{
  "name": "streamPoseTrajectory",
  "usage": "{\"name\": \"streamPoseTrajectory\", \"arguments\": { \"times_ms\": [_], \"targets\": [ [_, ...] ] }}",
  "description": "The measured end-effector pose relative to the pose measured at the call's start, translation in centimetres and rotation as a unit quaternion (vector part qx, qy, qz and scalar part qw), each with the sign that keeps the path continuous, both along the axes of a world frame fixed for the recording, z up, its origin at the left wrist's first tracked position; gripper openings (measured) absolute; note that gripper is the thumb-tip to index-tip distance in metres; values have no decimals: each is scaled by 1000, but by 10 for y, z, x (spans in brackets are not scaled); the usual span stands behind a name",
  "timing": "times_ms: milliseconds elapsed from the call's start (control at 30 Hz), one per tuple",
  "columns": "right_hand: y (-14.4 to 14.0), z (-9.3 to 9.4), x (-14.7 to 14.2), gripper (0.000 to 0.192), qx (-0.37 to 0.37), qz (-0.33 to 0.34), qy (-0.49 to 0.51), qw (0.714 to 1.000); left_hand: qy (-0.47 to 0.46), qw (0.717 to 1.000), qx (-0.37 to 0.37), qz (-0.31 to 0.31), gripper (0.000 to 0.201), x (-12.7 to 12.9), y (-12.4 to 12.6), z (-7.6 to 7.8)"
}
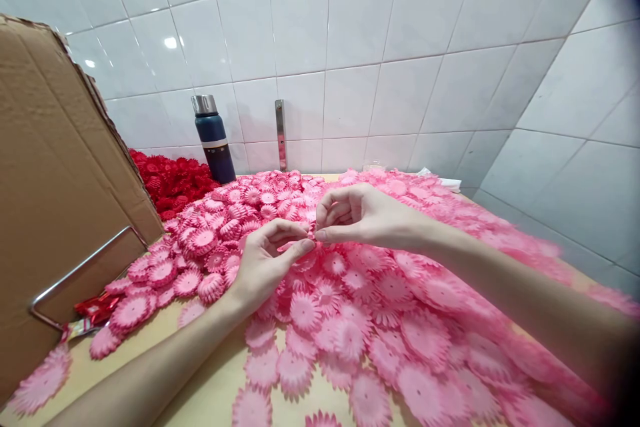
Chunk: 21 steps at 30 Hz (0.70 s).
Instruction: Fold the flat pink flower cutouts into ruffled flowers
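Head view. My two hands meet above the middle of a broad heap of pink flower-shaped discs, the fingertips of one just beside those of the other. My left hand comes in from the near left, thumb and forefinger drawn close together in a pinch. My right hand reaches across from the right, its forefinger curled down toward the thumb, the other fingers folded behind. Something small and pink shows around the fingertips, but I cannot tell whether it sits in either pinch or lies on the heap below; the grip of both hands is therefore undetermined.

The discs, fringed at the edge and many with a dark dot at the centre, cover most of the pale yellow surface, thickest at the far middle. Toward the right their outlines are soft. Single discs lie at the near edge and at the near left.

Far left: a pile of red flower pieces, with a dark blue bottle standing at its right, silver cap on. A metal strip is upright against the white tiled wall. Left side: a cardboard sheet or box, a bent metal rod before it and a shiny red wrapper near the rod.
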State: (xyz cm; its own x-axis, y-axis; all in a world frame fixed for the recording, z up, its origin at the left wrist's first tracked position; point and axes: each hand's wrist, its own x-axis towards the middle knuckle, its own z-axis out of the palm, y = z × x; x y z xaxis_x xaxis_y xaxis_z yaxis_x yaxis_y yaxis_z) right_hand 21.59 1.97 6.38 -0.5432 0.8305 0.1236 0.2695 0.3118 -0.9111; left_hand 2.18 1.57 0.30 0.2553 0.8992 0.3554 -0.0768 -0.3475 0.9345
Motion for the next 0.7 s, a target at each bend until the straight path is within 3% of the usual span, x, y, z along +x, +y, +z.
{"name": "streamPoseTrajectory", "arguments": {
  "times_ms": [233,500,700],
  "targets": [
    [2,-3,0,13,6,-12,23,1000,-1,1000,-9,7,18,2,-4,3],
    [-7,1,-7,14,89,-54,-19,994,-35,999,-33,14,22,4,-7,5],
    [-15,6,-10,14,107,-52,-25,993,-65,997,-44,13,23,3,-7,4]
  ]
}}
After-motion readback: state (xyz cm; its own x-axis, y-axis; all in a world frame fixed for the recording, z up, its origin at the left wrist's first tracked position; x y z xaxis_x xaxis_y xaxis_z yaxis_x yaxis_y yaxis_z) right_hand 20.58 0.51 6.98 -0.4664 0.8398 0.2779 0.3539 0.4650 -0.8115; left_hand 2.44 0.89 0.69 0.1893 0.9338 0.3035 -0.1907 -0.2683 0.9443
